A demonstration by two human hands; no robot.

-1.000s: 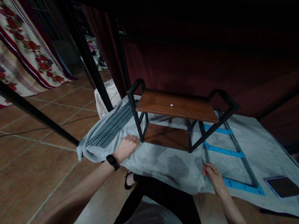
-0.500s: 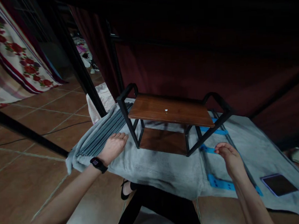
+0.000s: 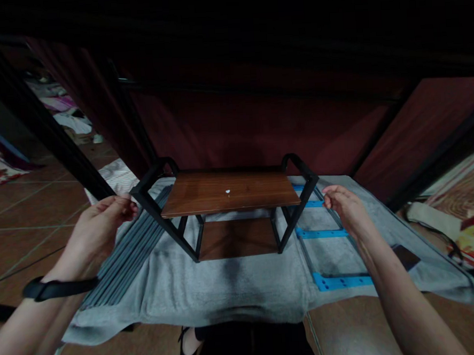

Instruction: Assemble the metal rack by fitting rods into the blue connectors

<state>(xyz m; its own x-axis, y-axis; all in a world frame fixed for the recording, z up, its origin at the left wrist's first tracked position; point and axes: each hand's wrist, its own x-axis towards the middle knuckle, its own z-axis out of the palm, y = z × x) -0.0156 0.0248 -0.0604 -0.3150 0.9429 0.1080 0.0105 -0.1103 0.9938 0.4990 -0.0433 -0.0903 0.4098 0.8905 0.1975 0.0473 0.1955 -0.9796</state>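
A small two-tier rack (image 3: 230, 191) with brown wood shelves and a black metal frame stands upright in front of me. A tiny white piece (image 3: 227, 191) lies on its top shelf. My left hand (image 3: 103, 223) is closed, fingertips pressed together, close to the frame's upper left corner; whether it touches the frame I cannot tell. To the right of the rack, my right hand (image 3: 345, 205) is closed in a loose pinch, with nothing visible in it. It hovers above a grey tube frame with blue crosspieces (image 3: 324, 232).
A bundle of grey tubes (image 3: 131, 253) lies on the grey cloth (image 3: 244, 289), left of the rack. A phone (image 3: 405, 256) rests on the right, partly behind my forearm. Black posts (image 3: 58, 135) and a dark red curtain (image 3: 234, 129) enclose the space.
My view has turned right, so the rack sits more central. My left hand has risen from over the cloth to the rack's upper left corner. My right hand is higher, nearer the rack's upper right end.
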